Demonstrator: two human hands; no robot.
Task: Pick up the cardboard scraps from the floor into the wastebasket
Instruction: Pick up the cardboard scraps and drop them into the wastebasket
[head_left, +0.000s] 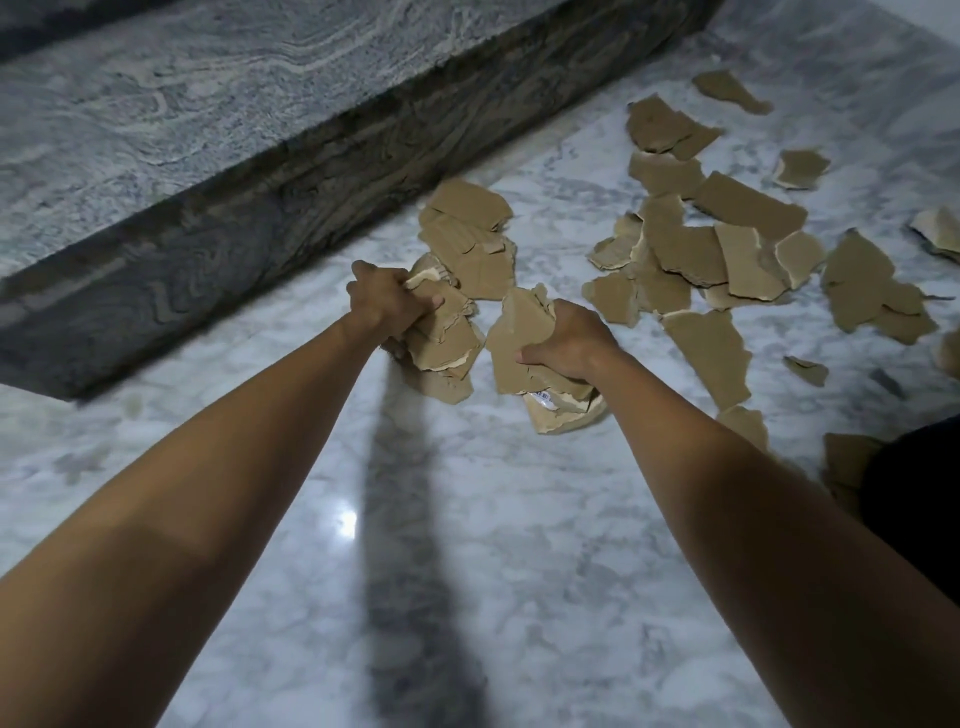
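Torn brown cardboard scraps lie on a white marble floor. My left hand (383, 304) grips a stack of scraps (447, 343) a little above the floor. To its right, my right hand (569, 343) grips another bunch of scraps (519, 338), one piece with a white label at its lower edge. Just behind my hands lies a small pile of scraps (470, 234). Several more loose scraps (701, 249) are spread over the floor to the right. No wastebasket is in view.
A dark grey stone step (260, 208) runs diagonally along the left and back, its top surface higher than the floor. A dark object (914, 488) sits at the right edge, over a few scraps. Bare marble floor (467, 545) stretches between my forearms.
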